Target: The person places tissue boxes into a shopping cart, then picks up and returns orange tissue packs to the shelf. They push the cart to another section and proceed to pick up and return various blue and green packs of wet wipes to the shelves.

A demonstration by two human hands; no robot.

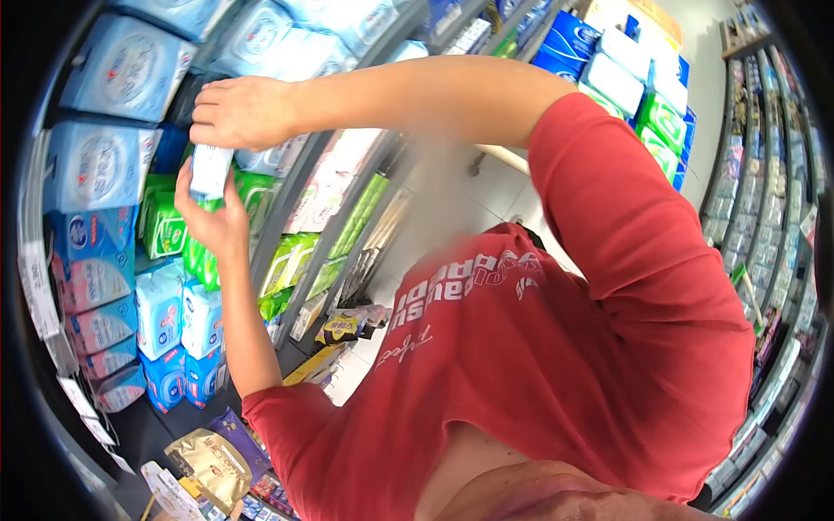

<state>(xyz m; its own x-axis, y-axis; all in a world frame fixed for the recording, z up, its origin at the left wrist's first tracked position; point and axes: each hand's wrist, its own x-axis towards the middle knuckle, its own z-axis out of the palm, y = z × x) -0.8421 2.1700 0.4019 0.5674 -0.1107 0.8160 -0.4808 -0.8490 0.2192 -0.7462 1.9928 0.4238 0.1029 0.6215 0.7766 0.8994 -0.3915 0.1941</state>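
Both of my hands meet at a small white-and-blue soft pack [210, 170] in front of the shelf. My left hand [213, 217] holds it from below, with fingers on one side and the thumb on the other. From above, my right hand [248, 113] is closed over the pack's upper end; its fingertips are partly hidden. Large light-blue packs [100, 165] stand just left of my hands, and more light-blue packs [256, 39] lie above them. Green packs [163, 224] sit right behind and below my left hand.
White-and-blue packs [159, 313] and pink-and-blue packs [100, 282] are stacked lower down. Grey shelf edges [291, 187] run diagonally beside my arms. A gold bag [208, 464] is at the bottom left. More packs [621, 56] are piled at top right, with another stocked shelf [747, 200] beyond.
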